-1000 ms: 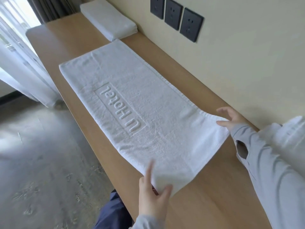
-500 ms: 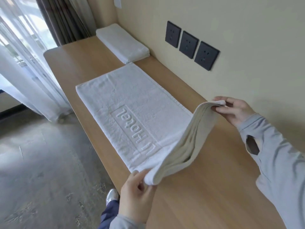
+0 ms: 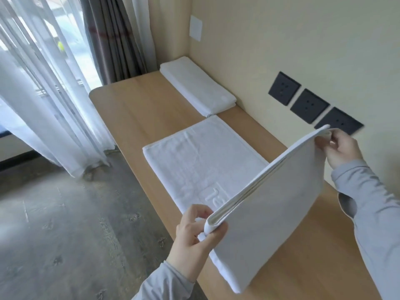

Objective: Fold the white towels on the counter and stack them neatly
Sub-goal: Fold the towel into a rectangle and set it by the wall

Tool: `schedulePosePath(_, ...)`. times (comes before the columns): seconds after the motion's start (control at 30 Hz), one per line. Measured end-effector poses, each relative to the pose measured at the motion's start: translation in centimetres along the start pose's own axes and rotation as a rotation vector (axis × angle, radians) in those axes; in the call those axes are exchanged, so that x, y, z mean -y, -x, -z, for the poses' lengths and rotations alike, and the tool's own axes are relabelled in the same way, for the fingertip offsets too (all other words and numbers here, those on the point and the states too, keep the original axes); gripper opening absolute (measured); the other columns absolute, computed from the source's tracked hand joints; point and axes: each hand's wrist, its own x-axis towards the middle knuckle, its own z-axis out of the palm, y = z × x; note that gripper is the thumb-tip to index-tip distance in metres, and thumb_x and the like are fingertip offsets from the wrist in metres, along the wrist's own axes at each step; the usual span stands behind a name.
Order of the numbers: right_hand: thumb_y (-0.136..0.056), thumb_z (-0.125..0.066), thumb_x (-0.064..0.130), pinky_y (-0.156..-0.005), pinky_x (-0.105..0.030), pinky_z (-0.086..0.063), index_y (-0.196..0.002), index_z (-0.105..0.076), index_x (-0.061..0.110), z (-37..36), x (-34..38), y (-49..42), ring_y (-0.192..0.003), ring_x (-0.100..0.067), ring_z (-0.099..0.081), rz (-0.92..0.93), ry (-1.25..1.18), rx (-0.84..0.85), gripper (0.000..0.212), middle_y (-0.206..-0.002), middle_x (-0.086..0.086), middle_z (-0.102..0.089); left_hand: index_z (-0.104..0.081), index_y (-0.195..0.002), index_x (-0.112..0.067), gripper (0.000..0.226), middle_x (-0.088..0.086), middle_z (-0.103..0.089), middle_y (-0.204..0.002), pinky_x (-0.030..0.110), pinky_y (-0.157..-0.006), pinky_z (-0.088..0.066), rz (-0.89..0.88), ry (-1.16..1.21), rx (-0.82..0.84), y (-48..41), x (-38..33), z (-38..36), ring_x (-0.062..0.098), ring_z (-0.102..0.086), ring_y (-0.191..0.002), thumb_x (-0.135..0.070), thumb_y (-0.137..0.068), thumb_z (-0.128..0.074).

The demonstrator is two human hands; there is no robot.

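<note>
The left hand (image 3: 192, 237) pinches one corner of the towel (image 3: 270, 213) between thumb and fingers. The right hand (image 3: 339, 148) pinches the other corner the same way. Both hands hold that end up in the air.

What could go wrong? The held edge has a few layers. If one pinch lets go a bit, a layer could slip out and hang down, and the fold would get messy. If one hand goes ahead of the other, the top half would land crooked and the edges would not match. If both hands pull too hard, the flat half could slide along the counter (image 3: 134, 113) or off the side by the left hand. I think the hands need to go together and slowly.

The towel is white, thick and soft. The half under the hands stands up like an open book cover. The other half lies flat on the counter, out past both hands. It has raised letters on it, but the lifted half hides most of them. Past the flat half, on the right hand's side, a folded towel (image 3: 194, 87) lies just beside it, by the wall.
</note>
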Motion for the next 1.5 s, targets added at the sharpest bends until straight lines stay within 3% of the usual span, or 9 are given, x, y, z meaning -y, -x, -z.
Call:
schedulePosePath(0.17,-0.094,-0.048,0.021,-0.069,-0.025,-0.032,-0.096,-0.054,0.005,-4.9,5.2,-2.4,-0.080,-0.018,-0.047,0.006,-0.037,-0.129,0.016,-0.087,-0.012,-0.052,-0.057,-0.049,-0.025,0.032,-0.018,-0.058,-0.083,0.008,-0.073,-0.036,0.045,0.212,0.058,-3.9,-0.9,4.7,0.000,-0.054,-0.082,-0.048,-0.070,-0.062)
schedulePosePath(0.37,-0.093,-0.046,0.024,-0.061,-0.023,-0.026,-0.093,-0.055,0.000,-11.5,9.2,-7.2,-0.077,-0.018,-0.044,0.004,-0.018,-0.167,0.026,-0.082,-0.013,-0.049,-0.077,-0.069,-0.009,0.023,0.002,-0.074,-0.081,0.013,-0.070,-0.050,0.153,0.483,0.024,-11.4,-0.1,10.0,0.007,-0.069,-0.081,-0.030,-0.073,-0.071)
schedulePosePath(0.57,-0.090,-0.051,0.011,-0.077,-0.033,-0.037,-0.101,-0.059,-0.005,-20.3,9.7,-11.5,-0.093,-0.036,-0.056,-0.059,0.037,-0.052,0.021,-0.101,-0.028,-0.061,-0.068,-0.048,-0.015,0.038,-0.008,-0.064,-0.056,0.009,-0.055,-0.043,0.286,0.361,-0.115,-18.8,4.9,13.9,0.000,-0.059,-0.056,-0.020,-0.085,-0.063)
schedulePosePath(0.77,-0.092,-0.046,0.005,-0.070,-0.023,-0.032,-0.106,-0.055,-0.005,-29.9,7.4,-15.3,-0.086,-0.023,-0.049,-0.156,0.061,0.175,0.019,-0.094,-0.015,-0.052,-0.065,-0.076,-0.001,0.032,0.012,-0.060,-0.079,0.035,-0.074,-0.046,0.530,0.331,-0.216,-25.0,11.5,16.8,0.022,-0.055,-0.076,-0.032,-0.074,-0.073)
schedulePosePath(0.9,-0.093,-0.044,0.003,-0.091,-0.037,-0.040,-0.115,-0.051,-0.003,-33.8,4.5,-15.3,-0.105,-0.034,-0.052,-0.220,0.159,0.284,0.024,-0.115,-0.022,-0.053,-0.055,-0.109,-0.012,0.036,0.005,-0.059,-0.098,0.034,-0.076,-0.045,0.524,-0.205,-0.390,-26.2,14.0,17.2,0.025,-0.057,-0.084,-0.024,-0.079,-0.072)
schedulePosePath(1.07,-0.084,-0.050,-0.004,-0.081,-0.035,-0.040,-0.103,-0.060,-0.001,-34.2,3.5,-13.8,-0.095,-0.032,-0.055,0.284,0.277,0.019,0.021,-0.105,-0.016,-0.060,-0.062,-0.108,-0.006,0.038,0.015,-0.057,-0.105,0.045,-0.079,-0.043,0.090,-0.687,-0.429,-28.1,12.2,15.5,0.036,-0.055,-0.093,-0.022,-0.076,-0.050)
schedulePosePath(1.23,-0.070,-0.048,-0.006,-0.087,-0.038,-0.037,-0.093,-0.068,0.005,-34.2,4.6,-13.4,-0.096,-0.026,-0.059,0.754,0.378,0.249,0.032,-0.096,-0.005,-0.067,-0.067,-0.096,-0.013,0.042,0.005,-0.059,-0.091,0.032,-0.074,-0.029,0.131,-0.755,-0.188,-30.4,12.0,12.4,0.031,-0.054,-0.089,-0.044,-0.084,-0.041)
schedulePosePath(1.37,-0.063,-0.054,-0.002,-0.081,-0.035,-0.035,-0.086,-0.066,0.006,-34.1,5.4,-14.0,-0.084,-0.027,-0.060,0.890,0.479,0.433,0.027,-0.087,-0.006,-0.063,-0.063,-0.089,-0.013,0.023,0.004,-0.055,-0.085,0.032,-0.073,-0.028,0.137,-0.794,-0.195,-30.4,13.3,12.8,0.031,-0.053,-0.084,-0.030,-0.078,-0.073)
schedulePosePath(1.5,-0.080,-0.063,0.016,-0.086,-0.039,-0.041,-0.082,-0.062,0.008,-33.4,5.7,-14.7,-0.086,-0.027,-0.061,0.905,0.581,0.447,0.008,-0.088,-0.007,-0.062,-0.059,-0.080,-0.012,0.045,0.003,-0.054,-0.076,0.037,-0.066,-0.040,0.078,-0.865,-0.168,-30.4,13.3,13.7,0.030,-0.054,-0.073,-0.056,-0.078,-0.047)
